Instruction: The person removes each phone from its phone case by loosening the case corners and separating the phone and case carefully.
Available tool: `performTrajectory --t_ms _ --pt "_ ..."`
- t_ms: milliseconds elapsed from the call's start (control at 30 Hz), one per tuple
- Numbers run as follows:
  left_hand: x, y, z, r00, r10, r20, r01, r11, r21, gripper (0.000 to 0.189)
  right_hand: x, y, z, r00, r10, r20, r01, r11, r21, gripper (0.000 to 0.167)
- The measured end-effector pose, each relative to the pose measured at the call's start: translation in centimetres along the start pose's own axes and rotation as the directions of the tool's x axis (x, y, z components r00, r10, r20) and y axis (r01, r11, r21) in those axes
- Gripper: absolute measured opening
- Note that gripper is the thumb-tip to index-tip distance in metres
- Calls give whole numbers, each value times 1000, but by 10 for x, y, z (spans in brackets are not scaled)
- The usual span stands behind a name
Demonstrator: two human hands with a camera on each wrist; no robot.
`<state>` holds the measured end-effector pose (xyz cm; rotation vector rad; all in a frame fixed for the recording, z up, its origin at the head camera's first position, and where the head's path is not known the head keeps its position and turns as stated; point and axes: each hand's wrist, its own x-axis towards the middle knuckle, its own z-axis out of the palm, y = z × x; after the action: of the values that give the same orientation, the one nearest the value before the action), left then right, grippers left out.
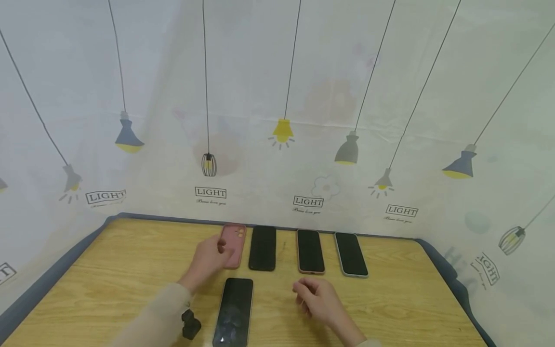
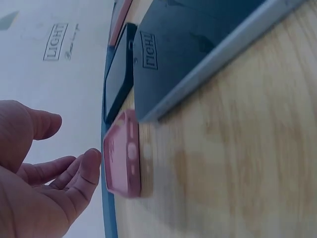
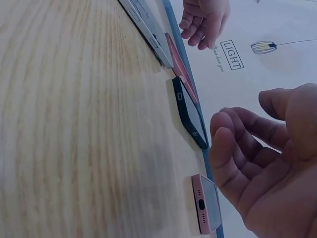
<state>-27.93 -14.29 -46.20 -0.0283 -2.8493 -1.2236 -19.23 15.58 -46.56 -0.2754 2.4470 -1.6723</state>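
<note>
My left hand [image 1: 210, 258] is over an empty pink phone case [image 1: 234, 234] at the back of the table. In the left wrist view, its thumb and fingers are apart, with nothing between them, beside the case [image 2: 132, 158]. A phone with a dark screen [image 1: 234, 311] lies nearer to me, below that hand. My right hand [image 1: 318, 300] hovers with loosely bent fingers and holds nothing. Behind it lies a pink-edged phone [image 1: 310, 251], also seen in the right wrist view.
Along the back edge of the wooden table [image 1: 108, 279] lie a phone in a black case [image 1: 262, 248] and a white-edged phone [image 1: 351, 254]. A small black object [image 1: 191, 324] is at my left wrist. A sheet printed with lamps [image 1: 260, 193] stands behind the table.
</note>
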Motion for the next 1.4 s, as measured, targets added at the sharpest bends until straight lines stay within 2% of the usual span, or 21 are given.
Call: performTrajectory --t_ms 233,367,433,500,567,633,733,833,933,1133,1400 --pt "-2 17 19 999 26 41 -25 999 -33 30 -2 -6 -5 999 -37 -10 37 999 -34 25" --pt "-2 25 28 995 89 52 -88 996 -20 29 -2 -5 -8 997 -65 -36 62 995 -78 26" --pt "-4 30 30 992 114 62 -115 993 18 41 -2 -4 -9 996 -76 -55 70 992 -103 25" --pt "-5 33 33 991 109 83 -113 992 53 60 -1 -3 -10 994 -83 -67 75 991 -113 25" --pt "-5 36 36 989 95 114 -104 991 82 70 -1 -2 -10 994 -81 -72 73 990 -118 25" --pt "-4 37 38 986 75 149 -92 990 109 65 0 -1 -11 995 -77 -70 67 990 -126 24" --pt "0 38 45 980 49 193 -81 984 162 43 1 0 -11 996 -66 -67 56 988 -144 25" --pt "2 41 50 976 26 217 -72 976 204 38 2 0 -11 996 -65 -66 54 987 -153 25" --pt "2 47 55 973 14 229 -64 976 210 36 1 -1 -11 995 -70 -68 60 987 -149 24" --pt "1 63 64 976 -1 219 -61 959 277 42 -1 -2 -10 994 -76 -76 65 989 -134 23" --pt "9 74 83 996 -22 87 -19 899 437 41 0 4 -8 993 -84 -84 72 987 -143 22"
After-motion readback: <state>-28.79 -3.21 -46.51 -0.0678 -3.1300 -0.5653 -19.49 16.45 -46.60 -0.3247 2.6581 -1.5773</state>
